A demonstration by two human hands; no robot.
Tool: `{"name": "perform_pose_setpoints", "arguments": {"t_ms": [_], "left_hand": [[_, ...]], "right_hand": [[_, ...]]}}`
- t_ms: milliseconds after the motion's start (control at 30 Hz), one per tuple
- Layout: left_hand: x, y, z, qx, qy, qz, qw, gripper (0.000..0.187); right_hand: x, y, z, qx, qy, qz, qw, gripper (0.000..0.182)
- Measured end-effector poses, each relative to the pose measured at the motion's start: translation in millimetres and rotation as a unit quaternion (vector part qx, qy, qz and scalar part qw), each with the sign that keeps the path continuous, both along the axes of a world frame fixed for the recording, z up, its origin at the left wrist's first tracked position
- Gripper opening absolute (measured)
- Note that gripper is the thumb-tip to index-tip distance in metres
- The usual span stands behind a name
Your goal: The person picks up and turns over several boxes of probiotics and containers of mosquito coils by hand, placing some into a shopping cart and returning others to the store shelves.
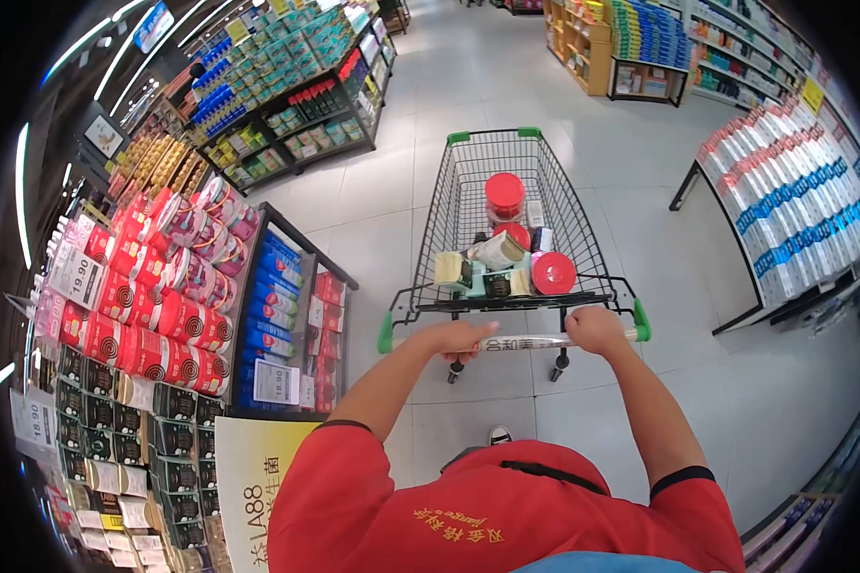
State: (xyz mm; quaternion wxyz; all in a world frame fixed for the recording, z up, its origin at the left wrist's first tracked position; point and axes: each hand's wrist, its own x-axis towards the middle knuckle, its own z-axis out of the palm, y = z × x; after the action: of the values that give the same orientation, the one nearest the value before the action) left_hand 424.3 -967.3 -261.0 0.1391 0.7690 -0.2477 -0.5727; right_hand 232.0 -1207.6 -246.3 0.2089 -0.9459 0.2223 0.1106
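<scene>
My left hand (461, 337) and my right hand (594, 329) both grip the handle bar (530, 341) of a wire shopping cart (459, 181) with green corner caps. The cart stands straight ahead of me on the tiled floor. Inside it lie a red-lidded jar (505, 196), a round red tin (553, 273), a cream bottle (496, 251) and several small boxes (453, 270). I wear a red short-sleeved shirt.
A display rack (162, 315) of red tins, blue boxes and dark boxes stands close on my left. A slanted stand of white and blue packs (793, 201) is on the right. More shelves (296, 86) line the aisle; open tiled floor (487, 67) runs ahead.
</scene>
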Motion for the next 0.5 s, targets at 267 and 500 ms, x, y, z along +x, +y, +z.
{"name": "perform_pose_setpoints", "arguments": {"t_ms": [267, 500], "left_hand": [[8.2, -72.1, 1.3, -0.07, -0.149, -0.1, 0.981, 0.085], [-27.1, -114.8, -19.8, -0.09, -0.348, -0.01, 0.933, 0.07]], "right_hand": [[23.5, -85.0, -3.5, -0.015, -0.045, 0.012, 0.999, 0.035], [33.5, -145.5, -60.9, -0.048, -0.129, 0.04, 0.99, 0.033]]}}
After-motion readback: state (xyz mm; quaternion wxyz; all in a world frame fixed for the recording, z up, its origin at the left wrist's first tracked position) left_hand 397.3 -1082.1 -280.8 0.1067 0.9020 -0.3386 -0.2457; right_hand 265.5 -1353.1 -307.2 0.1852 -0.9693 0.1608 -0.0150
